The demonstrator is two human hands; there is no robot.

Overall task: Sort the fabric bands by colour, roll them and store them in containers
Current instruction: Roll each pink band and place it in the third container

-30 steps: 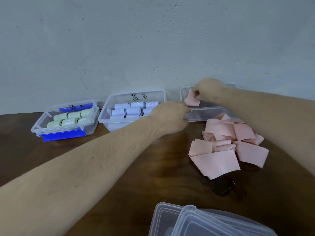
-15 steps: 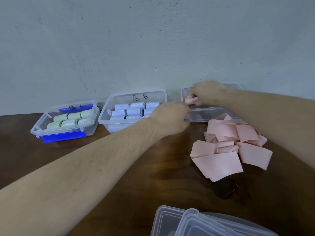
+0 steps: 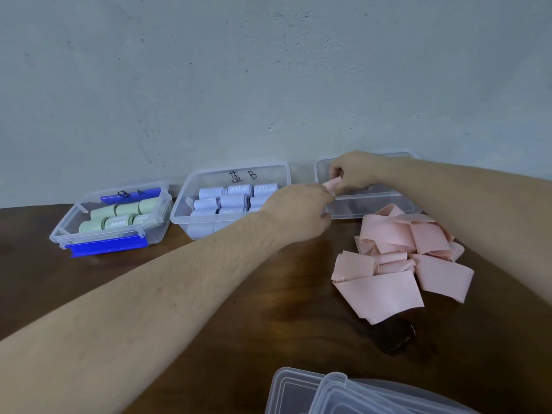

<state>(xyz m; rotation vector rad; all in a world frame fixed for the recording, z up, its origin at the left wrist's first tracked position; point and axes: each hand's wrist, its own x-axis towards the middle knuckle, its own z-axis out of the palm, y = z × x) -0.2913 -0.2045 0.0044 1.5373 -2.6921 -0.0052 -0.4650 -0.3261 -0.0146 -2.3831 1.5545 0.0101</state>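
Note:
My right hand [image 3: 357, 171] pinches a small rolled pink band [image 3: 333, 185] at the left end of a clear container [image 3: 373, 209] standing by the wall. My left hand [image 3: 298, 212] is curled at that container's left front corner, its fingertips touching the same pink roll. A loose heap of pink bands [image 3: 400, 258] lies on the wooden table in front of the container. To the left, container B [image 3: 191, 204] holds lilac rolls, and container A [image 3: 74, 231] with blue clips holds green rolls.
Stacked clear lids [image 3: 343, 392] lie at the near edge of the table. A dark small object [image 3: 394, 336] sits partly under the pink heap. The wall runs right behind the containers.
The pink roll has come down from above the clear container to its left rim, and my left hand has risen slightly to meet it.

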